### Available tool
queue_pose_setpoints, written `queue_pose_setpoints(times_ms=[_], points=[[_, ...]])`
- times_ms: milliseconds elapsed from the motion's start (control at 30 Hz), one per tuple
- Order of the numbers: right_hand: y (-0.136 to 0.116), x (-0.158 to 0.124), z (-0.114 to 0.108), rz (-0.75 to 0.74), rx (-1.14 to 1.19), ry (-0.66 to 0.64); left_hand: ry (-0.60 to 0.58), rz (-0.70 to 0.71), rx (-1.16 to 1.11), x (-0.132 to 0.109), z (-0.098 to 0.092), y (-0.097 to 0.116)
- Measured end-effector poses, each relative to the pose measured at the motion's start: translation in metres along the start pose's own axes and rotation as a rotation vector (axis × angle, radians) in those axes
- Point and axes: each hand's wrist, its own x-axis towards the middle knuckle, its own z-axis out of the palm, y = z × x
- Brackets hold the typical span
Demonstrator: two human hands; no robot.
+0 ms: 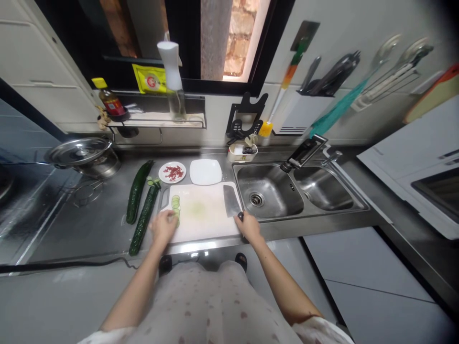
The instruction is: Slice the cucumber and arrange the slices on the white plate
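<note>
On the white cutting board (201, 229), a row of thin cucumber slices (175, 201) lies along the left side. The fingers of my left hand (165, 226) are drawn together over the near end of that row and touch the slices there. My right hand (250, 226) is closed around the black handle of a cleaver (231, 200), whose wide blade lies flat at the board's right edge. Two whole cucumbers, one thick (138, 193) and one slimmer (144, 220), lie left of the board, with a few cut pieces (152, 182) by the slim one's far end.
Behind the board stand a small plate (162, 177) of chopped red bits (173, 172) and a white square plate (205, 172). A double steel sink (276, 191) is on the right. At the far left sits a lidded steel pot (100, 165). A knife block (301, 112) stands behind the sink.
</note>
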Motion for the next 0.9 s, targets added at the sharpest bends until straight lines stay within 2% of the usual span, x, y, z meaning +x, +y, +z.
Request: queue_pose_setpoints(times_ms=[300,533,633,767,900], points=[[-0.008,-0.001,-0.011,-0.049,-0.173,-0.076,-0.008,-0.012,-0.220,0.052,0.027,0.048],[-0.013,0.005,-0.022,-0.020,-0.166,-0.090,-0.045,-0.039,-0.250,0.091,0.034,0.067],[-0.021,0.024,-0.037,-0.021,-0.118,-0.037,-0.075,-0.049,-0.259,0.109,0.038,0.074],[-0.043,0.069,-0.054,-0.100,0.006,0.022,-0.096,-0.040,-0.257,0.132,0.045,0.086],[-0.071,0.117,-0.057,-0.104,0.140,-0.013,-0.129,-0.034,-0.217,0.149,0.053,0.094]])
